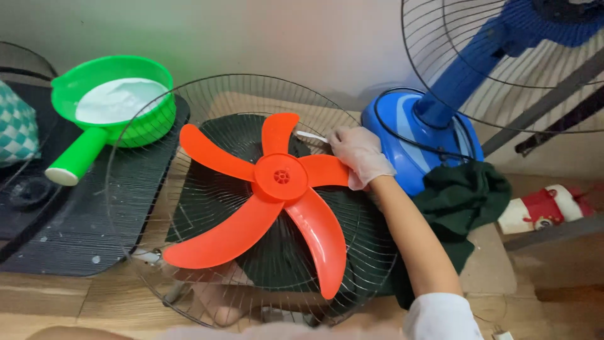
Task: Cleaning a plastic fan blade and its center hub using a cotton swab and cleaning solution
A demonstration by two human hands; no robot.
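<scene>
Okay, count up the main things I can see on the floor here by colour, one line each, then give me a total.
Orange: 1, the five-bladed fan blade, touched by the gloved right hand
Green: 2, the scoop and the dark cloth
Blue: 1, the fan stand
Wire grey: 1, the fan grille
Black: 1, the ribbed mat
Total: 6

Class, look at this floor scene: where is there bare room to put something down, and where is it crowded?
Bare wood floor lies at the lower left, below the black mat and left of the wire fan guard. A smaller bare patch sits right of the dark green cloth. The middle is crowded: orange fan blade, gloved right hand, blue fan base.
</scene>
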